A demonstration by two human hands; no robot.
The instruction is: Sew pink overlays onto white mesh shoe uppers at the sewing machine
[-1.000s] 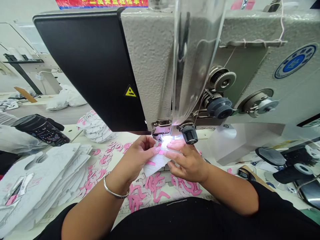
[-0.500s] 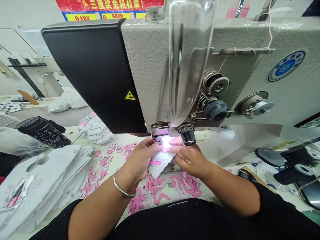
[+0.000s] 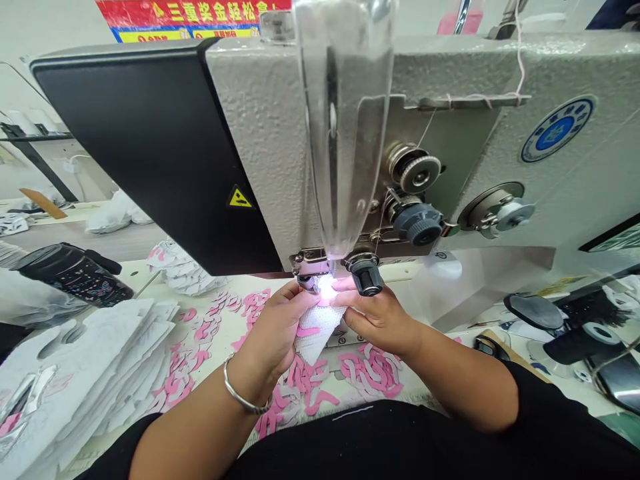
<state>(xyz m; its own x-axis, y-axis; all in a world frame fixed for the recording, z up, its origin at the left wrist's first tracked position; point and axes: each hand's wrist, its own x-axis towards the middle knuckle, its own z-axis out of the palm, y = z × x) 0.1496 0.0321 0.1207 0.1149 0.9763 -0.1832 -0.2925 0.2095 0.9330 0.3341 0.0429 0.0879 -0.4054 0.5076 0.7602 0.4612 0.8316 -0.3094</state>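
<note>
A grey sewing machine [image 3: 260, 120] with a black end cover fills the upper middle of the head view. Under its lit needle area is a white textured fabric piece [image 3: 316, 337] with a pink strip on it. My left hand [image 3: 277, 320] pinches the piece's left edge, a silver bangle on the wrist. From the right, my right hand [image 3: 380, 317] holds the piece with thumb and fingers near the needle. Glare and the fingers hide the stitching point. Loose pink and white cut strips [image 3: 373, 370] lie in front of and beside the hands.
White cut panels [image 3: 105, 373] are stacked at the left, below a black tumbler [image 3: 75, 273]. Another pile of white and pink pieces [image 3: 187, 270] lies behind. At the right are a black thread spool [image 3: 575, 350] and a black tape-like object [image 3: 490, 345].
The camera view has shifted, so the machine appears further left and slightly larger. Both hands still hold the fabric piece at the needle, with little visible movement.
</note>
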